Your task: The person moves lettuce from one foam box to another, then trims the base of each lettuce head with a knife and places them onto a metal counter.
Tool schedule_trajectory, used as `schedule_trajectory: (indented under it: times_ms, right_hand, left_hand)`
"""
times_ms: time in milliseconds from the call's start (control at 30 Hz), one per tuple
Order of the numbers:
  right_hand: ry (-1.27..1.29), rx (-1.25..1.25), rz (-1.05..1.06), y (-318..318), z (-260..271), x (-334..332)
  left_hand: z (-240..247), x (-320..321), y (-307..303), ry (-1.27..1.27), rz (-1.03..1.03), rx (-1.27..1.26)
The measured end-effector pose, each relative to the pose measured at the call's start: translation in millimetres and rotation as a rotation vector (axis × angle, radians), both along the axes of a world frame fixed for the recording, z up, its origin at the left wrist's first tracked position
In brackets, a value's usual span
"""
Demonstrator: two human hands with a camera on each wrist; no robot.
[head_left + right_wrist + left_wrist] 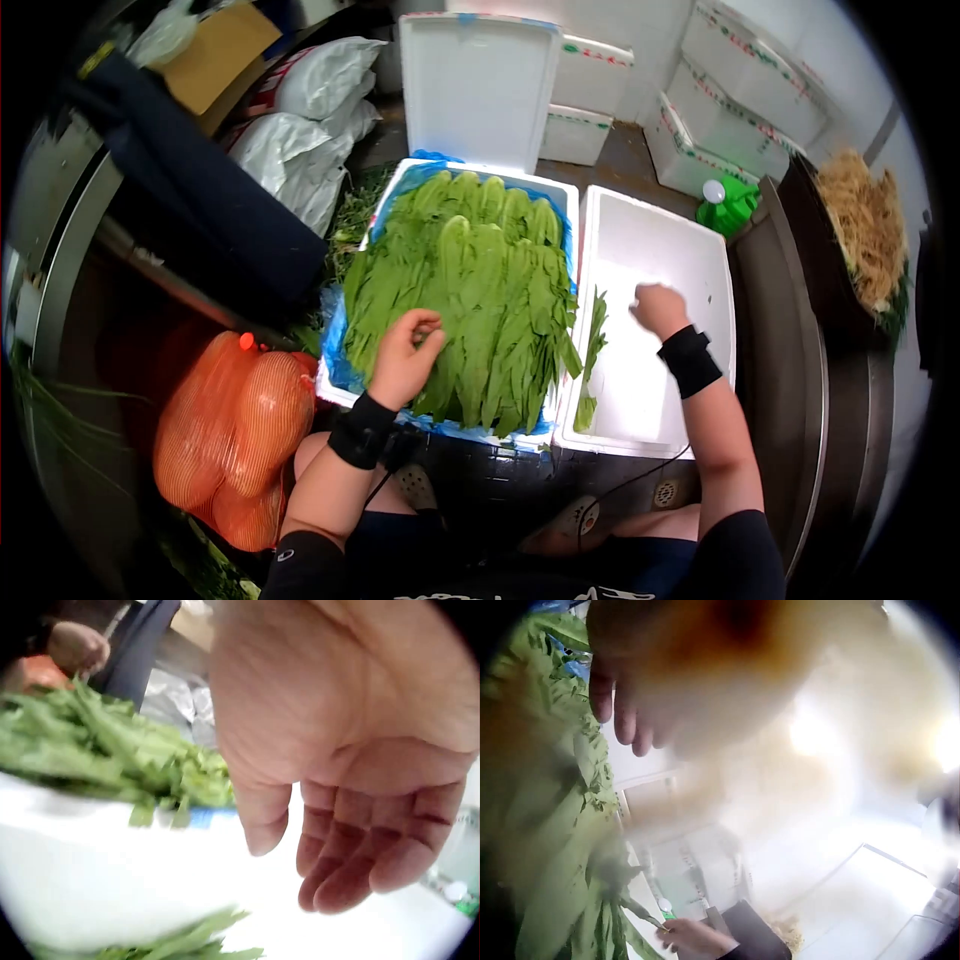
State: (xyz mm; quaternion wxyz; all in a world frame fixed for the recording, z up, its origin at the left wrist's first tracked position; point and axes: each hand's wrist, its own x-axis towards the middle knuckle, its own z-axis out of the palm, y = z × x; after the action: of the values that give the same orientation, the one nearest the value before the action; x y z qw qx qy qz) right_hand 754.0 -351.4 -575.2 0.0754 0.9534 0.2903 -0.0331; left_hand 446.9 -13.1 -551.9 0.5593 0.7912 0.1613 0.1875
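Note:
Long green leaf lettuce [485, 300] fills a white foam box lined with blue plastic [338, 345], its pale stem ends toward the far side. My left hand [405, 358] is over the near left part of the leaves, fingers loosely bent and holding nothing. To the right stands a second foam box [650, 390], with a few narrow leaves [592, 350] along its left wall. Above that box is my right hand [661, 310]; the right wrist view shows its palm [322, 712] bare and its fingers relaxed. Blur covers much of the left wrist view.
A foam lid [480, 95] stands upright behind the lettuce box. More foam boxes [725, 110] are stacked at the back right, near a green bottle [728, 205]. Orange net sacks [235, 430] lie at left, white sacks [290, 160] behind. A metal counter [790, 330] borders the right.

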Motion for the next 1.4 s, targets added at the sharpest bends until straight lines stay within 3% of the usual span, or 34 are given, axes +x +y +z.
schedule_trajectory:
  times_ms: [67,133,200,267,467,533,667,933,1000,1100,1233,1333,1400]
  right_hand:
    - [-0.089,0.117,0.085,27.7,60.2,-7.6]
    - [0.021,0.331,0.171,92.0,123.7,-19.1]
    - [0.1,0.353,0.239,146.2,138.2,-29.7]
    - [0.267,0.395,0.224,199.9,125.6,-36.2]
    - [0.334,0.296,0.192,317.7,49.2,-57.8]
    - [0.318,0.251,0.04,340.6,29.8,-67.7]
    - [0.189,0.18,-0.027,357.3,19.4,-80.1]
    - [0.217,0.231,-0.195,376.1,-1.3,-60.7]
    - [0.279,0.305,-0.219,375.8,4.6,-65.7]
    - [0.299,0.738,0.029,367.2,11.9,-75.8]
    - [0.3,0.968,0.139,346.6,21.8,-75.5]
    - [0.883,0.943,-0.018,338.5,47.6,-70.8]
    - [0.845,1.049,-0.037,334.7,67.1,-87.4]
  left_hand:
    - [5.8,-0.7,4.4,-0.005,0.042,0.145]
    - [1.3,5.7,-1.7,0.002,-0.009,0.225]
    - [-2.4,6.4,-4.8,-0.042,-0.017,0.208]
    - [1.5,1.9,-8.7,-0.059,-0.026,0.212]
    - [8.6,-22.0,-2.8,-0.031,-0.048,0.182]
    - [9.4,-28.7,4.0,-0.042,-0.041,0.168]
    - [11.5,-40.1,17.6,-0.042,-0.009,0.132]
    - [13.0,-54.4,35.1,-0.021,0.018,0.115]
    - [15.7,-56.2,34.1,-0.023,0.021,0.104]
    - [16.5,-56.8,33.1,-0.027,0.016,0.149]
    - [14.4,-53.2,33.7,-0.035,0.028,0.125]
    - [19.5,-56.1,28.6,-0.018,0.033,0.118]
    - [22.6,-59.0,27.8,-0.045,0.035,0.129]
